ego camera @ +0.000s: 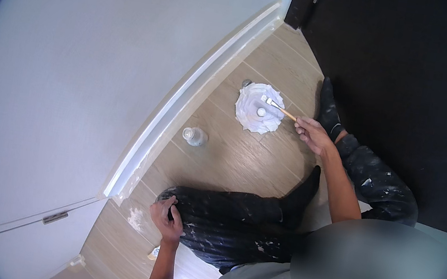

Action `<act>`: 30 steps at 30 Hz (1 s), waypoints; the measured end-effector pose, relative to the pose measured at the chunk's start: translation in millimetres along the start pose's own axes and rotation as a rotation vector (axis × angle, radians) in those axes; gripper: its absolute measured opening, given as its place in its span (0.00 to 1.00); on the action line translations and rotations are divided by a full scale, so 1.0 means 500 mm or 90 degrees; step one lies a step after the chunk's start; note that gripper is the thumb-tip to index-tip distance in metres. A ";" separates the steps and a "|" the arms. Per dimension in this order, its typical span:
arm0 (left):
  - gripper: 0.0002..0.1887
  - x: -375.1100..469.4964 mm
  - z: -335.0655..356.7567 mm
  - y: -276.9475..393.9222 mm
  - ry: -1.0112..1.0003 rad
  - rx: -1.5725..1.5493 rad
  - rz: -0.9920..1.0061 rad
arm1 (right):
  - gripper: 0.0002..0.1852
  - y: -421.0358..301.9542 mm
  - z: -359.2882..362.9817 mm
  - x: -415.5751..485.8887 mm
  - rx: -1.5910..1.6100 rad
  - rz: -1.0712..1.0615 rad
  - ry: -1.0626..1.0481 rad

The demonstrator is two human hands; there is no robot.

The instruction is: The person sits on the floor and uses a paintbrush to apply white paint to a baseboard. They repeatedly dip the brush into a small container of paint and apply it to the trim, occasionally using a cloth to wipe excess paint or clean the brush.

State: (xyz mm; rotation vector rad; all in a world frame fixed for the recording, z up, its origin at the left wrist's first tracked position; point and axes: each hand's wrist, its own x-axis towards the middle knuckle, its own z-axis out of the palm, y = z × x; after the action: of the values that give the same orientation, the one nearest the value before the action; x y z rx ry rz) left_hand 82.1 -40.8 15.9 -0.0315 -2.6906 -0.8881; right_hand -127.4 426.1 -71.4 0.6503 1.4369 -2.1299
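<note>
My right hand (pixel 314 135) grips the wooden handle of a flat paintbrush (pixel 285 112). The bristle end, coated in white, is over a round white dish (pixel 247 119) with crinkled, film-like edges. A small white round piece (pixel 261 112) sits near the dish's middle. At the lower left, my left hand (pixel 168 219) rests by my bent left knee, holding nothing, with thumb and fingers apart. Between that knee and the dish stands a clear bottle or jar (pixel 195 136). I cannot tell what is in it. A small grey round object (pixel 247 83) is partly hidden behind the dish.
A white baseboard (pixel 177 103) edged with masking tape runs along the pale wall (pixel 89 56). Wood-look floor tiles (pixel 242 161) lie before me. To the right rises a dark panel (pixel 411 80). A metal hinge (pixel 55 217) shows at lower left. My trousers bear paint marks.
</note>
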 end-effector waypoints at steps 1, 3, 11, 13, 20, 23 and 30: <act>0.11 -0.001 0.001 -0.001 0.000 0.006 0.000 | 0.11 0.000 0.013 0.003 0.017 -0.007 -0.011; 0.11 -0.002 0.001 0.000 -0.004 0.013 -0.001 | 0.12 -0.007 0.045 0.016 0.051 -0.020 -0.033; 0.11 0.001 0.004 0.001 -0.036 0.023 -0.004 | 0.14 -0.034 0.194 0.166 -0.152 -0.215 0.032; 0.11 0.002 0.006 0.005 -0.035 0.023 -0.008 | 0.14 -0.036 0.218 0.218 -0.249 -0.279 0.091; 0.12 0.004 0.010 0.006 -0.041 0.036 -0.010 | 0.13 -0.022 0.256 0.348 -0.416 -0.521 0.223; 0.12 0.004 0.013 0.004 -0.040 0.033 -0.003 | 0.13 -0.009 0.278 0.352 -0.441 -0.498 0.208; 0.13 -0.004 0.011 -0.002 -0.044 0.013 -0.034 | 0.11 0.095 0.375 0.271 -0.429 -0.528 0.034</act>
State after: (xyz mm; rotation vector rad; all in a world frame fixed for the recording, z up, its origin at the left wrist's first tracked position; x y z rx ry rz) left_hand 82.2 -38.2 10.6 0.0150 -2.7761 -0.8908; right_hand -223.2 217.7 -127.5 -0.1980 2.5814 -1.9024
